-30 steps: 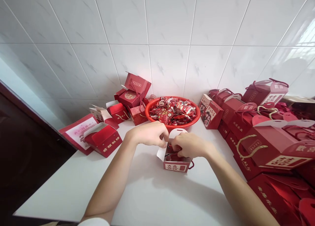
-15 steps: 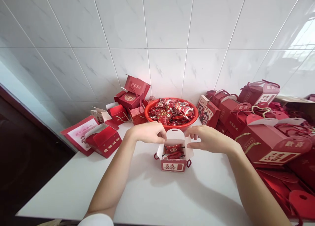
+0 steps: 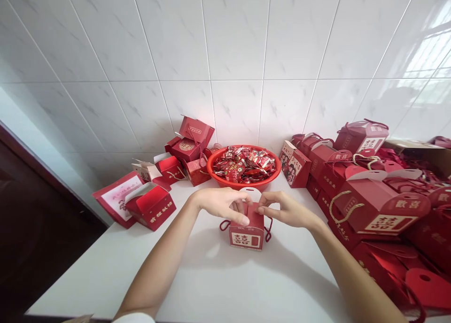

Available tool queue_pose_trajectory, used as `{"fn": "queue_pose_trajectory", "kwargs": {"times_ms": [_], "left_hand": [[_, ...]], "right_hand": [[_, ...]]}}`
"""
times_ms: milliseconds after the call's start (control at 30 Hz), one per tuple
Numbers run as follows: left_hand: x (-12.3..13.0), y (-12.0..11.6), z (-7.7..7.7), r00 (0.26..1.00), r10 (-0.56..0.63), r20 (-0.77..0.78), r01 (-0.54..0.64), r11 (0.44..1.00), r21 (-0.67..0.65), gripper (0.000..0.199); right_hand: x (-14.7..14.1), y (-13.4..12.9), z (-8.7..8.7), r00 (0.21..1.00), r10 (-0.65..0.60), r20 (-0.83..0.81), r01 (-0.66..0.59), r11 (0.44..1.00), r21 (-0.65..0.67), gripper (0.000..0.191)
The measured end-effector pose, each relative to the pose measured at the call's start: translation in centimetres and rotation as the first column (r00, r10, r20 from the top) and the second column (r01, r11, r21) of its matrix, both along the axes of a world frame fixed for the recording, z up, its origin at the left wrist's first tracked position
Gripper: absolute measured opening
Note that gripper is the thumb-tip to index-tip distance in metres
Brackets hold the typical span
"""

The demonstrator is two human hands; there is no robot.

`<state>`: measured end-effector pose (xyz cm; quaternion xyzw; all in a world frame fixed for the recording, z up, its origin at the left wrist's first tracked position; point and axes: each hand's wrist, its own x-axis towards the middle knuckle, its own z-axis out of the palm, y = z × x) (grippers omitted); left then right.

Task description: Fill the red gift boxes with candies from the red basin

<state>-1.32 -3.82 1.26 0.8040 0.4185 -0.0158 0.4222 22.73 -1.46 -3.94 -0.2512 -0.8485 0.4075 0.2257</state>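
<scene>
A small red candy box (image 3: 246, 239) with white-and-red lettering stands upright on the white table in front of me. Its side flaps are folded inward over the top, while a white rounded flap (image 3: 251, 192) stands up at the back. My left hand (image 3: 222, 204) lies over the top left of the box, fingers curled and thumb pressed on the red flap. With thumb and fingertips closed together, my right hand (image 3: 284, 207) grips the flap's right edge. Dark red cord loops (image 3: 268, 230) hang at both sides. The contents are hidden.
Behind the box, an orange-red basin (image 3: 214, 174) holds many wrapped candies (image 3: 243, 163). Open red boxes (image 3: 151, 206) lie at the left. Stacked closed boxes (image 3: 384, 205) fill the right side. A tiled wall (image 3: 236, 102) bounds the back of the white table (image 3: 197, 276).
Both hands have come down and inward onto the box. Its side flaps, spread before, are now folded over the top and cover the wrapped candies inside.
</scene>
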Motion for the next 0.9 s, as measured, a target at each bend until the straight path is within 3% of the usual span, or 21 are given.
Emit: {"fn": "queue_pose_trajectory", "kwargs": {"times_ms": [100, 167, 267, 367, 433, 533, 667, 767, 900], "left_hand": [[-0.1, 0.0, 0.3, 0.998, 0.03, -0.051, -0.03, 1.0, 0.007, 0.042], [0.0, 0.0, 0.4, 0.989, 0.108, -0.105, -0.096, 0.989, 0.116, 0.037], [0.5, -0.2, 0.3, 0.94, 0.278, -0.198, -0.211, 0.929, 0.303, 0.034], [1.0, -0.5, -0.1, 0.874, 0.397, -0.279, -0.279, 0.881, 0.382, 0.049], [1.1, -0.5, -0.4, 0.854, 0.431, -0.291, -0.296, 0.863, 0.409, 0.058], [1.1, -0.1, -0.7, 0.894, 0.378, -0.239, -0.267, 0.879, 0.394, 0.055], [1.0, 0.6, -1.0, 0.977, 0.161, -0.141, -0.098, 0.922, 0.376, 0.032], [0.8, 1.0, -1.1, 0.985, 0.098, -0.144, -0.05, 0.951, 0.305, 0.019], [0.3, 1.4, -1.2, 0.984, 0.083, -0.158, -0.054, 0.982, 0.18, 0.029]], "right_hand": [[0.2, 0.5, -0.8, 0.997, -0.039, -0.07, 0.032, 0.995, -0.099, 0.038], [0.2, 0.7, -1.3, 0.984, -0.118, -0.137, 0.097, 0.984, -0.149, 0.043], [0.2, 1.0, -2.2, 0.936, -0.274, -0.219, 0.238, 0.955, -0.178, 0.049], [0.4, 1.5, -2.9, 0.933, -0.33, -0.144, 0.305, 0.937, -0.171, 0.055], [0.6, 1.7, -3.2, 0.961, -0.274, -0.025, 0.267, 0.95, -0.164, 0.058], [0.9, 1.8, -3.5, 0.988, -0.092, 0.123, 0.118, 0.966, -0.229, 0.06], [1.2, 1.8, -3.3, 0.988, 0.089, 0.128, -0.018, 0.881, -0.473, 0.051], [1.4, 1.9, -2.9, 0.999, 0.034, 0.031, -0.011, 0.826, -0.563, 0.047], [1.2, 1.7, -2.4, 0.972, -0.122, -0.203, -0.039, 0.763, -0.645, 0.046]]}}
